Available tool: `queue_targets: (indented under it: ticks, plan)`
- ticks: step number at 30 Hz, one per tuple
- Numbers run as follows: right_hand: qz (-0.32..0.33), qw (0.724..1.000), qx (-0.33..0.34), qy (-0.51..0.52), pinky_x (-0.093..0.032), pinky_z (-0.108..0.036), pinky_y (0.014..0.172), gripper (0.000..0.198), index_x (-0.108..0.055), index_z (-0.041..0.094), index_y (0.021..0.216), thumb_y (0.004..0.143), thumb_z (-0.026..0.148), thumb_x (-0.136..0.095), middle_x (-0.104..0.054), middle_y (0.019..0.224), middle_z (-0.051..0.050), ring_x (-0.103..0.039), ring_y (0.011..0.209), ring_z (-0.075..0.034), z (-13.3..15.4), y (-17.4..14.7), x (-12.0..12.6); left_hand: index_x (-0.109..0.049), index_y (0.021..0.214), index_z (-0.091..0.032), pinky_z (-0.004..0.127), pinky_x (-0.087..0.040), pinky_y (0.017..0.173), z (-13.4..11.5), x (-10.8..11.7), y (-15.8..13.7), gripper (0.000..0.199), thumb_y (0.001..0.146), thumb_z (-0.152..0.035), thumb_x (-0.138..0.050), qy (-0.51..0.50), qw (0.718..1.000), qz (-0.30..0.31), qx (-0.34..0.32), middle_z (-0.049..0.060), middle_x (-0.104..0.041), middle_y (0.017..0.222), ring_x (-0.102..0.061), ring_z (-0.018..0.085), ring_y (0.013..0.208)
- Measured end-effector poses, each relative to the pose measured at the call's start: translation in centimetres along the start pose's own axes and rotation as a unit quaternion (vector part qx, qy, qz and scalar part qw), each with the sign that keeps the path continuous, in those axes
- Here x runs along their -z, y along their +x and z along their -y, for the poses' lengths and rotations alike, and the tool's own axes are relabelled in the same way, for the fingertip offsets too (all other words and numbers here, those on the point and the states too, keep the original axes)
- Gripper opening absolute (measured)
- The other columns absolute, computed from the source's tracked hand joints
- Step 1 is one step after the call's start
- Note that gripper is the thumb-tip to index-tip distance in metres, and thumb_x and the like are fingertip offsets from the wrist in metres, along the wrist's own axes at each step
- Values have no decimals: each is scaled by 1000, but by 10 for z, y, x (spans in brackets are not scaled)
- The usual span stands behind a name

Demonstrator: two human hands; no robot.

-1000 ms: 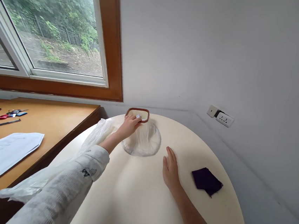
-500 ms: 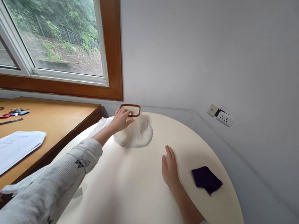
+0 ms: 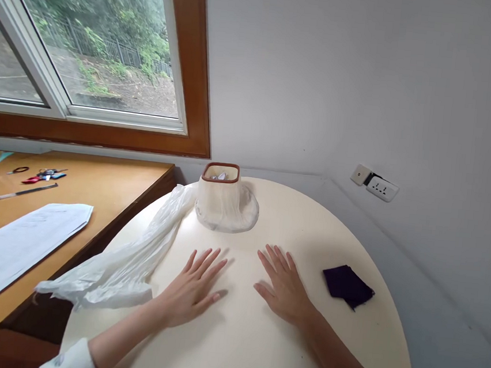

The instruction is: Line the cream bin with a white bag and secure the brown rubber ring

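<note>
Palm down over the cream round table (image 3: 238,351), my left hand (image 3: 192,289) has its fingers spread and holds nothing. My right hand (image 3: 285,286) lies to its right, also palm down with fingers apart and nothing in it. Beyond both hands, near the wall, stands a small bin (image 3: 218,199) with a brown rim and a whitish plastic liner bunched around its base. Some pale crumpled bits show inside its mouth. A white plastic bag (image 3: 129,265) stretches along the table's left edge. Right of my right hand lies a folded dark purple cloth (image 3: 348,286).
A wooden desk (image 3: 120,178) adjoins on the left, bearing white paper sheets (image 3: 27,238), a pen (image 3: 25,192), keys (image 3: 46,175) and a black ring-shaped item (image 3: 21,170). The wall holds a power socket (image 3: 383,188); a window (image 3: 124,45) is at upper left.
My left hand has come away from the bin's mouth, back toward me, and its fingers are now spread. My right hand has spread its fingers. The view has shifted slightly.
</note>
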State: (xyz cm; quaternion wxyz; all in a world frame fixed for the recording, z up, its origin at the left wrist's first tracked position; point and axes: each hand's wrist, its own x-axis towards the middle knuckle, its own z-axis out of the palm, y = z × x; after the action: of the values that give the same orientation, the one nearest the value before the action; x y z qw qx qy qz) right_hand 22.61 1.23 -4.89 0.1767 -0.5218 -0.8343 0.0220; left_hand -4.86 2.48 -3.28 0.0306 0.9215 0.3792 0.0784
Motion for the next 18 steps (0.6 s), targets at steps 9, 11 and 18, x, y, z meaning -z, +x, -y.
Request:
queue_targets:
  ticks: [9,11,18]
  plan:
    - [40,999,6,-7,-12,-54,109,65,-15,29,142,86,53,-36,-17,149,-4,-12,137,-28,-4,-10,-5,2,142,-31,56,-6,108,-7,-11,18,66,89,-50,-31,-15,1000,6,-12,4,-6,151,-7,29,137]
    - [51,999,3,-7,-11,-54,109,65,-14,29,142,87,54,-35,-15,149,-4,-11,137,-27,-5,-9,-5,2,142,-30,57,-7,108,-6,-12,18,65,90,-50,-30,-17,1000,10,-12,4,-7,151,-8,29,137]
    - [117,993,-7,16,-12,-53,109,61,-19,31,141,87,56,-32,-18,149,-4,-13,137,-26,-3,-9,-8,-2,143,-30,54,-8,109,-2,-17,15,65,89,-50,-32,-17,1000,8,-13,4,-11,150,-11,28,137]
